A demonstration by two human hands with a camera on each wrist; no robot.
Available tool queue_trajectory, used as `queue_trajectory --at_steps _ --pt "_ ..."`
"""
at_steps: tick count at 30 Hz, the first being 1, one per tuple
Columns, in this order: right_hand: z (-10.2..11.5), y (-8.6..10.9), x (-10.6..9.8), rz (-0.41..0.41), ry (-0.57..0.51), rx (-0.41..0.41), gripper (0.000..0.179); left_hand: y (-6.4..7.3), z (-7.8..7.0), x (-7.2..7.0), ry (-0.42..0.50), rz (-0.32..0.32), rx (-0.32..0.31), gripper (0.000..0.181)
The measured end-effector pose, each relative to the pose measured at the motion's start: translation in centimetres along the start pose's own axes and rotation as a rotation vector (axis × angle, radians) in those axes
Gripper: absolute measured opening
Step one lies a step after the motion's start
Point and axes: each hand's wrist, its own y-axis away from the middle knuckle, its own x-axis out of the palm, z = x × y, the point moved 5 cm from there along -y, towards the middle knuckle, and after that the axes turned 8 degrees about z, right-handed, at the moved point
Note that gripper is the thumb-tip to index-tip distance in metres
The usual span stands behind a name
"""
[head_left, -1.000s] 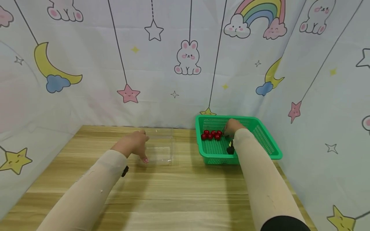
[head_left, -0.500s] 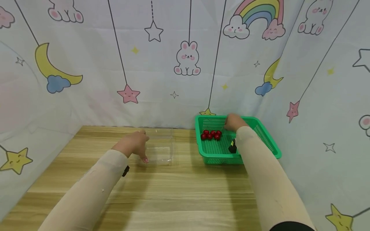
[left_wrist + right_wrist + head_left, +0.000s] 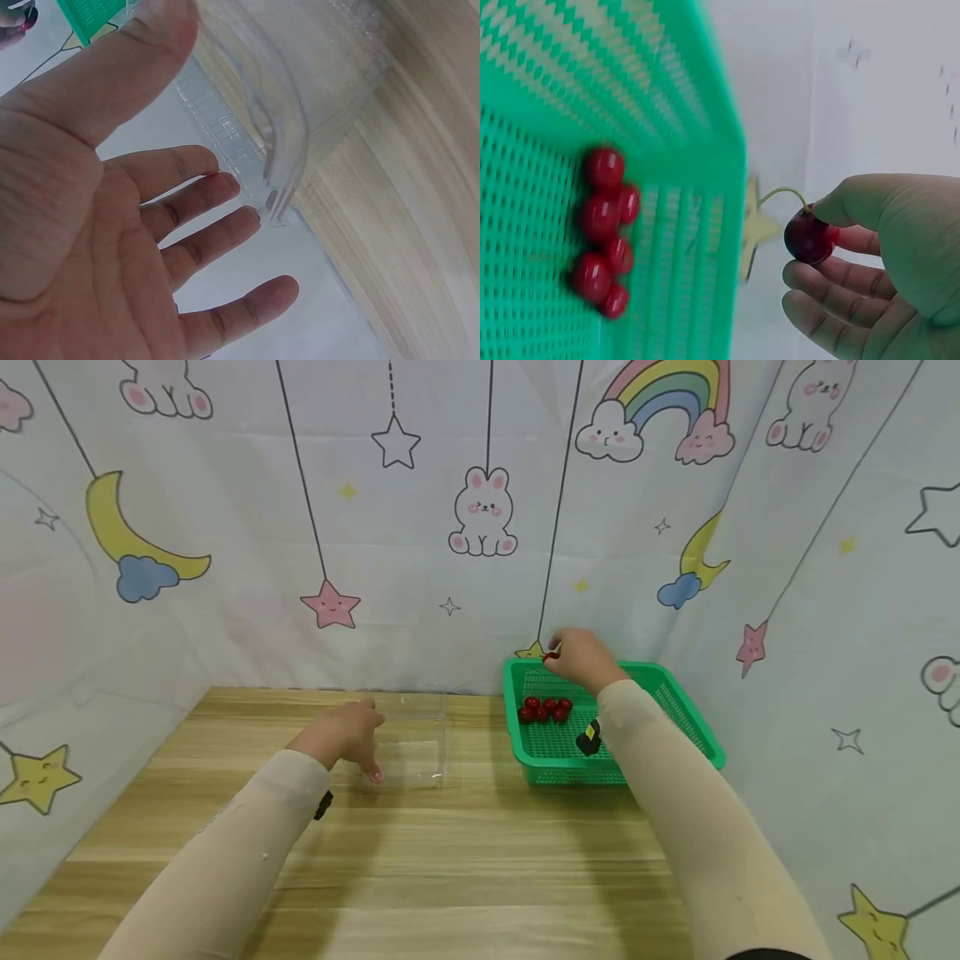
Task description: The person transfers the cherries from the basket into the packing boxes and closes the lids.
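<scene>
A dark red cherry [image 3: 808, 236] with a curved green stem is pinched between the thumb and fingers of my right hand [image 3: 585, 658]. That hand is raised over the far rim of the green plastic basket [image 3: 555, 762]. Inside the basket lies a cluster of several red cherries [image 3: 542, 713]. To the left, a clear plastic box [image 3: 443, 739] stands on the table. My left hand [image 3: 345, 732] rests at the box's left end, its fingers spread and relaxed. In the left wrist view the thumb [image 3: 150, 60] and fingertips [image 3: 244, 217] are by the box's clear rim.
The wood-grain table [image 3: 450, 877] carries both containers, with a gap between box and basket. A white curtain [image 3: 390, 527] printed with rabbits, stars and moons hangs close behind them and along the sides. A small black device [image 3: 589, 739] is on my right wrist.
My right hand has risen out of the basket and moved up and left, bringing a cherry with it. The left hand and the clear box have stayed in place.
</scene>
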Motion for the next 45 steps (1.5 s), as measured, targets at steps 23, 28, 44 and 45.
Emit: queue_trajectory --at_steps 23,28,44,45 --pt "16.4 0.5 11.4 0.137 0.138 -0.346 0.017 -0.2 0.4 0.0 -0.019 -0.002 0.009 0.114" --pt "17.7 -0.1 14.8 0.183 0.157 -0.345 0.015 0.1 0.2 -0.2 -0.012 -0.004 0.004 0.112" --pt "19.0 -0.2 19.1 0.248 0.228 -0.387 0.023 -0.1 -0.2 -0.3 -0.105 -0.001 -0.003 0.105" --pt "19.0 -0.2 19.1 0.25 0.234 -0.391 0.025 0.0 -0.3 -0.3 -0.106 -0.001 -0.004 0.105"
